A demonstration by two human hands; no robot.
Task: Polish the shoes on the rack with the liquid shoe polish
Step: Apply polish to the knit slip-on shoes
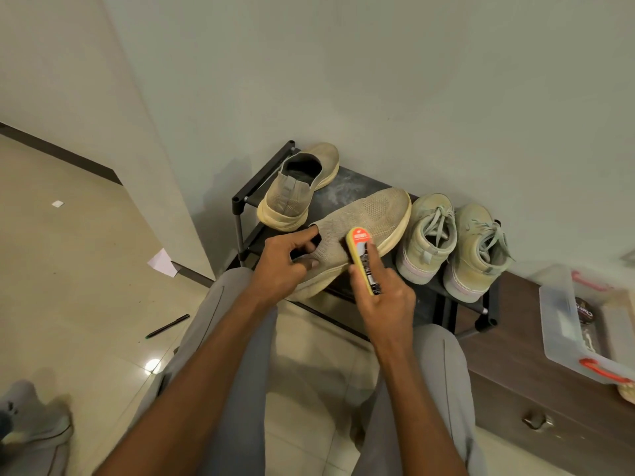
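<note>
A beige knit slip-on shoe [371, 214] lies tilted over the front of the black shoe rack [240, 201]. My left hand [288, 266] grips it at the collar, fingers inside the opening. My right hand [385, 300] holds a yellow liquid polish applicator [364, 259], index finger along its top, its end against the shoe's side near the sole. The matching slip-on [295, 190] stands on the rack's back left. A pair of pale green lace-up sneakers [457, 245] stands on the rack's right end.
A clear plastic box with red handles [584, 324] sits on a dark wooden cabinet [515, 383] at the right. On the tiled floor at left lie a pen [168, 326] and a paper scrap [161, 264]. A grey shoe [31, 420] is at the bottom left. My grey-trousered knees flank the rack.
</note>
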